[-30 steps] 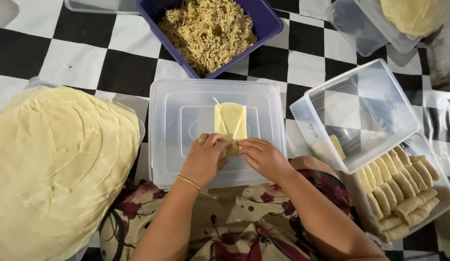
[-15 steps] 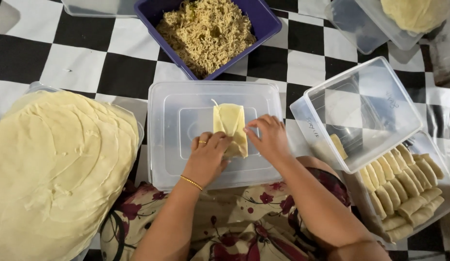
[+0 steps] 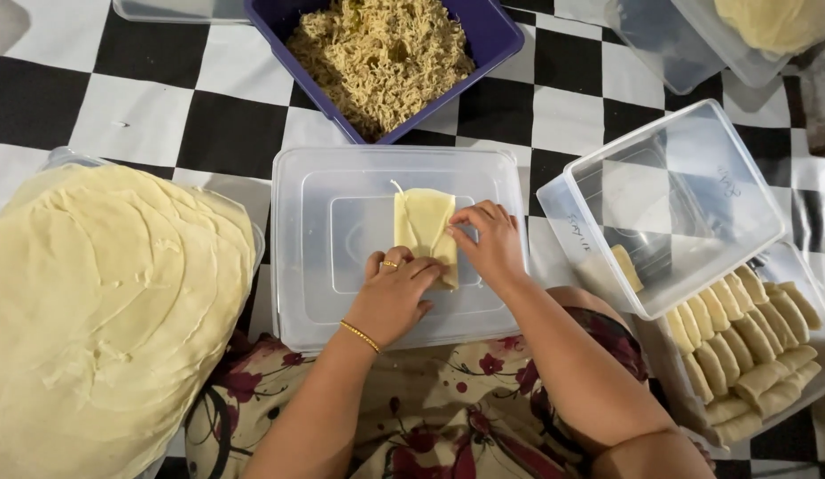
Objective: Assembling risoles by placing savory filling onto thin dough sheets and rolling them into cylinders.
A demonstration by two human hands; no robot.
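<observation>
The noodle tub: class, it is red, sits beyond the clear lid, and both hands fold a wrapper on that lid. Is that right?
Not quite. The head view shows the noodle tub is purple, not red. It does sit beyond the clear lid, where the left hand and right hand fold the wrapper.

Soft dough on frosted plastic

The pale yellow folded dough wrapper (image 3: 423,232) looks smooth and matt — it lies on a translucent, lightly glossy plastic container lid (image 3: 341,239); the purple plastic tub (image 3: 499,35) holds rough, dry-looking noodles (image 3: 380,58) — the checkered black-and-white floor covering (image 3: 146,98) shines faintly.
</observation>
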